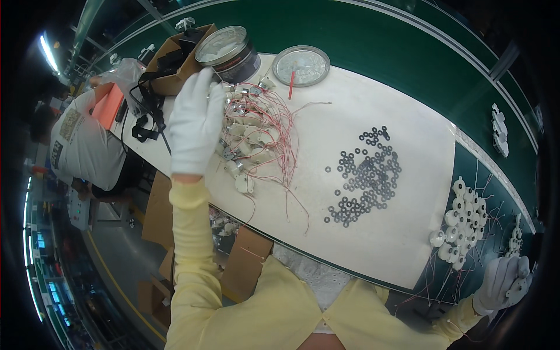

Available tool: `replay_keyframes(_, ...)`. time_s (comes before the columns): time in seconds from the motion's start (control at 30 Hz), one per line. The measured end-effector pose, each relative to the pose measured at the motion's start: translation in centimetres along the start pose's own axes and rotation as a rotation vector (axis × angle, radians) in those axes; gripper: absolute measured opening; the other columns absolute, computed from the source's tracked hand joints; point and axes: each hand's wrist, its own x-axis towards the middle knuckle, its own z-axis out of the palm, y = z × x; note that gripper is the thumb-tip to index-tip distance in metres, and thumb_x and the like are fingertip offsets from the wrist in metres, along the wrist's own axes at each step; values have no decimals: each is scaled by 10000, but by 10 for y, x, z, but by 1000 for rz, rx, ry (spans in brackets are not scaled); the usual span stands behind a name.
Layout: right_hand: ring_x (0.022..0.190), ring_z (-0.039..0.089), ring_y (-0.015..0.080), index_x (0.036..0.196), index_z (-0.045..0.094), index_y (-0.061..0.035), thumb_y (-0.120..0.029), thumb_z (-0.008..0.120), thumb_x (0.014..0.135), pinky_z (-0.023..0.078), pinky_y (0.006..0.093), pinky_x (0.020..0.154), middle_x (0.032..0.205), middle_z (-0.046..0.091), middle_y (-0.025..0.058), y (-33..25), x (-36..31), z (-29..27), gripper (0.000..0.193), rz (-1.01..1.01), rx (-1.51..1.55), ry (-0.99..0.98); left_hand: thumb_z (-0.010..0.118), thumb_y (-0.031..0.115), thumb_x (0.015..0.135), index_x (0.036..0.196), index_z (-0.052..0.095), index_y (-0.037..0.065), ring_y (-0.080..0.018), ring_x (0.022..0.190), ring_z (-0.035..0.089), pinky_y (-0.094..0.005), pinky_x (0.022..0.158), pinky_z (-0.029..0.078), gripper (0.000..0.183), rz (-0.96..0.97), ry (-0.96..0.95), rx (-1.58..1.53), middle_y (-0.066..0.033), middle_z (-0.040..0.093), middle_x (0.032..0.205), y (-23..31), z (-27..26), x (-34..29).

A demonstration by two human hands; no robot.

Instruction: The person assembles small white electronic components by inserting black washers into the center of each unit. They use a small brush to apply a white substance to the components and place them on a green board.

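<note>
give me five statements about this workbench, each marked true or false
1. The left hand and right hand are both gloved in white. True.
2. The dark rings sit inside the tin. False: they lie loose on the white table.
3. A red stick overlaps the edge of the round lid. True.
4. The left hand is closest to the rings. False: it is beside the wired parts.
5. The wires on the table are blue. False: they are pinkish red.

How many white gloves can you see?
2. One covers the left hand, near the round tin and red-wired parts; one covers the right hand, at the lower right. Any in the dim background could be hidden.
</note>
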Motion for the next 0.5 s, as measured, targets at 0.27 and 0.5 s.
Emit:
replay_keyframes(0.27,476,541,166,887,537,-58,-209,555,900,425,290,454,592,549,40,-18,-45,-21,153,33,-158,17,518,304,953,1038,663,102,-328,935,612,-395,813,497,263,230,-542,-55,-106,641,1028,-18,74,36)
replay_keyframes(0.5,528,560,169,803,543,-107,-278,704,819,389,299,490,649,561,17,2,-25,1,236,170,-75,55,571,203,909,1001,667,30,-314,914,613,-373,817,486,218,343,-791,-278,-146,642,965,32,17,7)
